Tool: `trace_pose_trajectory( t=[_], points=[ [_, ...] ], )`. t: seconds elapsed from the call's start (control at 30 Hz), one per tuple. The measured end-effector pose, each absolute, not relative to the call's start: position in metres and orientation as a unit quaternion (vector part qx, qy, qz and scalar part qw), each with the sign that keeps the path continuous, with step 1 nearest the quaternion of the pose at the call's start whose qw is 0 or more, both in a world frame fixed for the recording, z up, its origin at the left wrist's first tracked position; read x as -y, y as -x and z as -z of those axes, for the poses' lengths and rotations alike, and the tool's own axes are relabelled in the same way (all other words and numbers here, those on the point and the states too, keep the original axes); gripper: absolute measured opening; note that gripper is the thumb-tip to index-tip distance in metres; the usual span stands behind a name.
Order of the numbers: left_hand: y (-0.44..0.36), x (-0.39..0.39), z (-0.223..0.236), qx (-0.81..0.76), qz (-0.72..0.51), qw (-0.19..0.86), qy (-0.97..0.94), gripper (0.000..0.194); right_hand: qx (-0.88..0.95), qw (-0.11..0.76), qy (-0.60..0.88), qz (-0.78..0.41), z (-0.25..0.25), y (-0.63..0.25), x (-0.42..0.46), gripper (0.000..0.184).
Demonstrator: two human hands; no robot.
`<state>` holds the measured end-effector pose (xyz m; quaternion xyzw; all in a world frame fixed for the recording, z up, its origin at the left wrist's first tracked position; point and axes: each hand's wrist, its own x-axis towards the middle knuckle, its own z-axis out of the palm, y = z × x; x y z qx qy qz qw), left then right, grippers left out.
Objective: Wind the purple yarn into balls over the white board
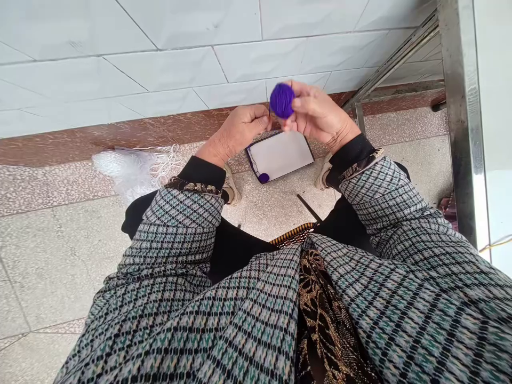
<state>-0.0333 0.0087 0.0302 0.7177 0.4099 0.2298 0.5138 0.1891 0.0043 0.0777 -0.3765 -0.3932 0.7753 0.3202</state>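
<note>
My right hand (318, 116) is closed around a small ball of purple yarn (282, 100), held up in front of me. My left hand (238, 132) is curled shut just left of the ball, pinching a thin purple strand that runs from it. Below my hands, on the floor between my shoes, lies a white rectangular piece (280, 154) edged in purple, with a smaller purple yarn ball (263, 177) at its near left corner.
A heap of white thread and fluffy fibre (132, 168) lies on the floor at left by the brown skirting. A metal frame leg (460, 117) stands at right. A thin dark stick (309, 208) lies near my knees. White tiled wall ahead.
</note>
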Motion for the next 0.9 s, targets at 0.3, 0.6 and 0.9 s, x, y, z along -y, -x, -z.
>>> trace_pose_trajectory(
  t=[0.3, 0.6, 0.9],
  points=[
    [0.032, -0.001, -0.044, -0.390, -0.200, 0.470, -0.766, 0.018, 0.522, 0.160, 0.589, -0.596, -0.069, -0.179, -0.007, 0.035],
    [0.036, -0.013, -0.024, -0.445, -0.210, 0.499, -0.713, 0.032, 0.389, 0.362, 0.399, -0.747, -0.069, -0.188, -0.008, 0.022],
    [0.032, 0.000, -0.046, -0.387, -0.178, 0.497, -0.756, 0.015, 0.567, 0.140, 0.574, -0.575, -0.071, -0.182, -0.009, 0.037]
  ],
)
